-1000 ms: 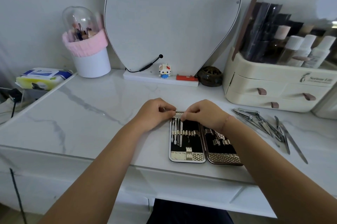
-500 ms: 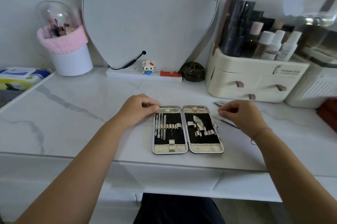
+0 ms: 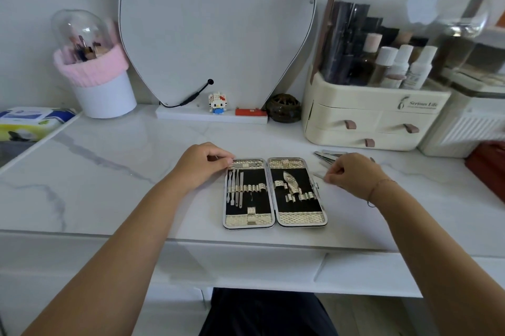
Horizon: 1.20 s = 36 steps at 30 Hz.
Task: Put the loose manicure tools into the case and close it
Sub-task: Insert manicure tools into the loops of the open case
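We have the black-lined, gold-mesh-trimmed manicure case (image 3: 274, 193) lying open flat on the white marble-patterned tabletop (image 3: 109, 171), near the front edge. Its left half already holds a few slim steel tools (image 3: 235, 188) under the elastic loops; most loops in both halves stand empty.

Our left hand (image 3: 203, 164) rests at the case's top left corner, fingers curled and their tips touching the rim, so it pins the case down. Our right hand (image 3: 352, 173) sits just right of the case, over the pile of loose steel manicure tools (image 3: 328, 155) on the tabletop, fingers curled in and pinching one thin tool near its end.

To do this step well, we judge it best to lift that single tool clear of the pile before moving it, so that its neighbours do not drag along or slide towards the cream cosmetics organiser with drawers (image 3: 374, 125) behind. We keep the left hand pressing on the rim, because threading a tool under a tight loop will likely push the case away. We pick an empty loop that suits the tool's width, feed the narrow end through first, and seat it flat so the halves can shut later.
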Motion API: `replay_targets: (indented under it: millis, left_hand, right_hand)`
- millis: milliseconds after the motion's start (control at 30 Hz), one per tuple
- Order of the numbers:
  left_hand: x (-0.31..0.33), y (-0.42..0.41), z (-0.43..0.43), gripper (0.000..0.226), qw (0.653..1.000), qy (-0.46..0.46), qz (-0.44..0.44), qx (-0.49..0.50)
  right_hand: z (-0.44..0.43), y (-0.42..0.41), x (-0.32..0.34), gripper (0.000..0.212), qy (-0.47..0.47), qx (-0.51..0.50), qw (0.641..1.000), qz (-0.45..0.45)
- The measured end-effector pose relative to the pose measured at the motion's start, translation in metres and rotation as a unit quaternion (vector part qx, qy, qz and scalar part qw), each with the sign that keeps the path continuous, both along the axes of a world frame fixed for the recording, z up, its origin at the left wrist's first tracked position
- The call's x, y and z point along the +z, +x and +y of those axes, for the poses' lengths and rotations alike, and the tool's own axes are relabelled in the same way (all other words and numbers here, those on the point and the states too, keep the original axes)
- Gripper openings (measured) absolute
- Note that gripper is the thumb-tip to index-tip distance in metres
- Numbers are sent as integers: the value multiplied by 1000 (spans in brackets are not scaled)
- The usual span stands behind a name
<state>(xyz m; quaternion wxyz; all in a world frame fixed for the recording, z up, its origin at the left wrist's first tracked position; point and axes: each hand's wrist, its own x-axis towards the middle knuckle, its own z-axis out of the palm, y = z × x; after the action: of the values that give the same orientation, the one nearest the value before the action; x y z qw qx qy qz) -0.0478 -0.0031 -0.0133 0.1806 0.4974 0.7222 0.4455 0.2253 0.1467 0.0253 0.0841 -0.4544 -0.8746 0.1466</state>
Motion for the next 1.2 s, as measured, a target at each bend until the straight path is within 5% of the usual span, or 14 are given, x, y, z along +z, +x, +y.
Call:
replay_targets:
  millis: [333, 733, 1200]
  left_hand:
    - [-1, -1, 1, 14, 1000, 0, -4, 0]
    - [0, 0, 1, 11, 1000, -3, -4, 2]
    - [0, 0, 0, 11, 1000, -4, -10, 2]
  right_hand:
    - [-15, -1, 3, 25, 37, 0, 999, -29]
    - [-3, 7, -13, 13, 28, -49, 990, 126]
    - [-20, 19, -25, 28, 98, -20, 992, 79]
